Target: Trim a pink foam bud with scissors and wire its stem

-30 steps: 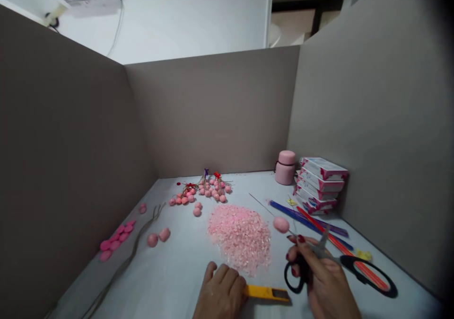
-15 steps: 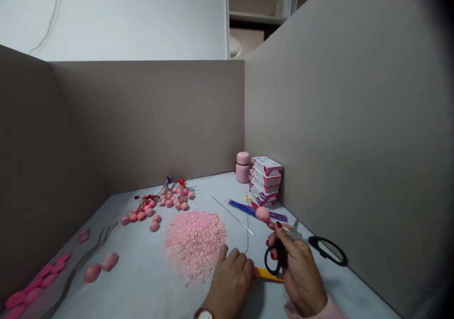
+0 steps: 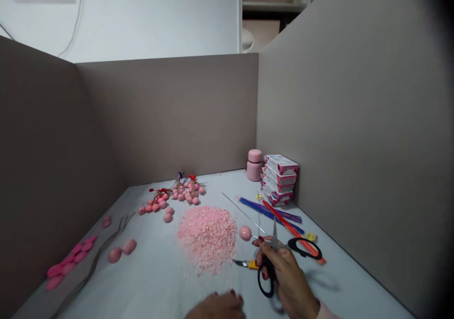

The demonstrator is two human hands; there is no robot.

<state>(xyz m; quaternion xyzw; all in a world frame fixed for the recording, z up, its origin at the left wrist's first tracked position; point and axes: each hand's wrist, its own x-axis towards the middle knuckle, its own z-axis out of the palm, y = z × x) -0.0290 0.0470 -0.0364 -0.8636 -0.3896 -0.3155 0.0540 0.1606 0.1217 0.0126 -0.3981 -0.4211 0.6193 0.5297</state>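
Now the left hand [image 3: 214,305], blurred, can't tell its grip, is off the yellow-handled metal cutter [image 3: 253,264] at its two o'clock, so cutter work likely pauses; right hand [image 3: 286,268] clamps black-handled metal scissors [image 3: 275,238], round pink ball [image 3: 245,233] at its ten o'clock.

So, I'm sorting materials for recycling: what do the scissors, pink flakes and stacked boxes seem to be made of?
Scissors: grey, pointed blade with a dull sheen, likely metal; smooth black handles, likely plastic.
Pink flakes: slightly glossy, shaving-like bits, perhaps soap or wax; I can't tell which.
Boxes: probably cardboard, with smooth, printed panels and straight edges.
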